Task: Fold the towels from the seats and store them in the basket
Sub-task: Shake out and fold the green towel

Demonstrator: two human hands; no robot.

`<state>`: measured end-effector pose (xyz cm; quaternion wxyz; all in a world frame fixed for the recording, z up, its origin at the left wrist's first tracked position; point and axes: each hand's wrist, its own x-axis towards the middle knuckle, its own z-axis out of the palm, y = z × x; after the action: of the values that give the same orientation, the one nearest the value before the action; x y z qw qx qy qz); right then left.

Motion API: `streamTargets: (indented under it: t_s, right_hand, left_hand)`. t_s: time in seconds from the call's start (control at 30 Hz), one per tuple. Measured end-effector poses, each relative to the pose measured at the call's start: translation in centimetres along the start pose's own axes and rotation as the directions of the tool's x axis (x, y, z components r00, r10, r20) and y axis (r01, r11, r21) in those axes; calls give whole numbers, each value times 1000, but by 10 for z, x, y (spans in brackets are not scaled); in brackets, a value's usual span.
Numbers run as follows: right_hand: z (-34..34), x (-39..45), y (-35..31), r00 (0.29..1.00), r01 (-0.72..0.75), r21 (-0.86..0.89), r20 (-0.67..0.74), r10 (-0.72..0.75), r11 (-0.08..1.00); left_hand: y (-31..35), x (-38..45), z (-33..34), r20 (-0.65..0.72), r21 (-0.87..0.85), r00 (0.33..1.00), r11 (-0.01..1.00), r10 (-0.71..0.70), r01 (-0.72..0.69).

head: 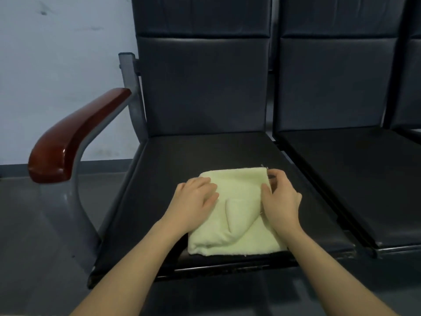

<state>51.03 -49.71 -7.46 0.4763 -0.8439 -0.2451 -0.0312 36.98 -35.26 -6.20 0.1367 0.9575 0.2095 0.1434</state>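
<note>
Towel [237,215] folded on seat [173,169], left hand [193,201] flat, right hand [281,199] apparently pinching its edge, armrest [75,135] alongside.

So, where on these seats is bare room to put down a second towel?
The next seat, right of the towel, shows bare cushion throughout. On the near seat, a free strip lies between the towel and the backrest. The front middle is crowded: left hand and right hand rest on the towel.
</note>
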Motion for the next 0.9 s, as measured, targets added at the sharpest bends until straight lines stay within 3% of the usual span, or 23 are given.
streamTargets:
  t_s: [0.1, 0.17, 0.23, 0.33, 0.47, 0.67, 0.8, 0.9]
  right_hand:
    - [4, -3, 6, 1000, -13, -229, -25, 7, 973]
    - [2, -4, 4, 988, 143, -219, -25, -152, 965]
    - [1, -3, 1, 949, 314, -248, 104, -297, 917]
    - [6, -1, 5, 901, 338, -304, 377, -214, 891]
    - [17, 11, 6, 861, 318, -348, 495, -116, 882]
    - [27, 27, 2, 863, 304, -387, 499, -79, 871]
    - [30, 15, -13, 910, 376, -350, 314, -270, 858]
    - [31, 1, -22, 875, 429, -199, 335, -351, 881]
  left_hand:
    - [0, 0, 5, 102, 25, 995, 999, 17, -20]
    - [2, 2, 8, 172, 35, 985, 999, -1, -5]
    - [2, 4, 9, 254, 69, 967, 998, -27, 10]
    - [-5, 9, 10, 339, 113, 939, 993, -55, 18]
    - [-16, 20, 14, 369, 97, 925, 993, -94, 62]
    - [-25, 33, 19, 288, -40, 953, 993, -94, 110]
    - [-26, 24, 4, 289, -24, 954, 995, -82, 93]
    - [-25, 4, -6, 285, -29, 958, 999, -24, 34]
